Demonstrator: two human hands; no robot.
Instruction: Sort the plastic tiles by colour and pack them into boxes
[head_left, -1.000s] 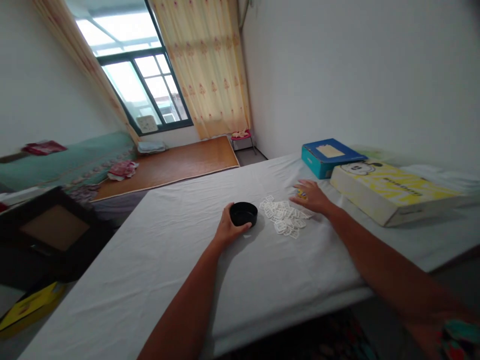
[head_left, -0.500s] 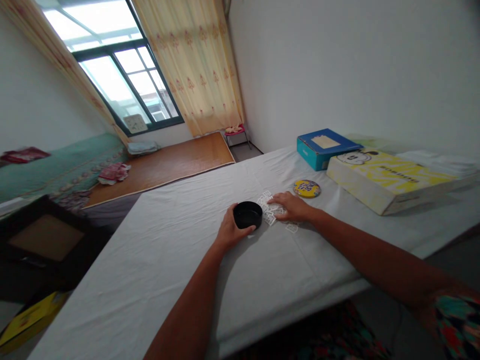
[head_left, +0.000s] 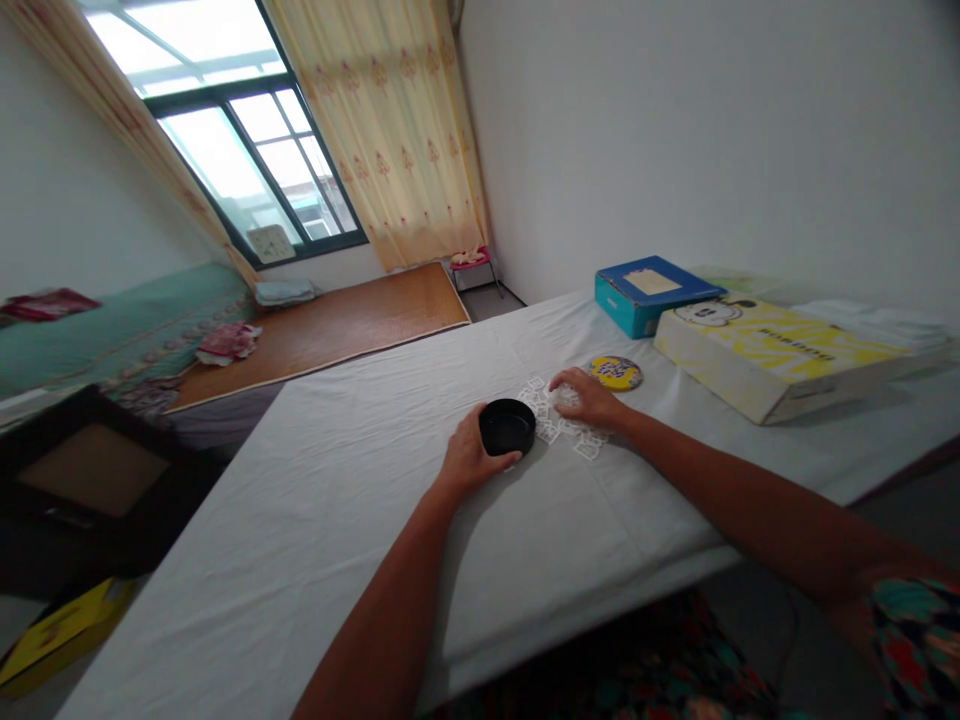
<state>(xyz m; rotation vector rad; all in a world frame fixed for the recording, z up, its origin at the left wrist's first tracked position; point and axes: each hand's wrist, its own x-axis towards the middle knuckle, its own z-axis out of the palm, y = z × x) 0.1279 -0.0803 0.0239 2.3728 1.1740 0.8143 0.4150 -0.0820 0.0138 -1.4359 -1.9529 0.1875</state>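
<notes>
My left hand is wrapped round the near left side of a black round tin, thumb at the front of its rim. The tin stands on the cloth, and its inside looks dark. Just right of it lies a loose pile of small flat white pieces with outlined edges. Over that pile is my right hand, its fingers curled and closed on some of the white pieces; how many is too blurred to tell. A yellow and purple round lid lies right behind my right hand.
A white cloth covers the table. On its right side are a blue box and a yellow and white box. Beyond the table is a low bed with a brown mat; a dark cabinet stands at left.
My left hand and the black tin have shifted slightly right. The right hand has moved a little right and its fingers have drawn together over the white pieces, which are more spread to the right.
</notes>
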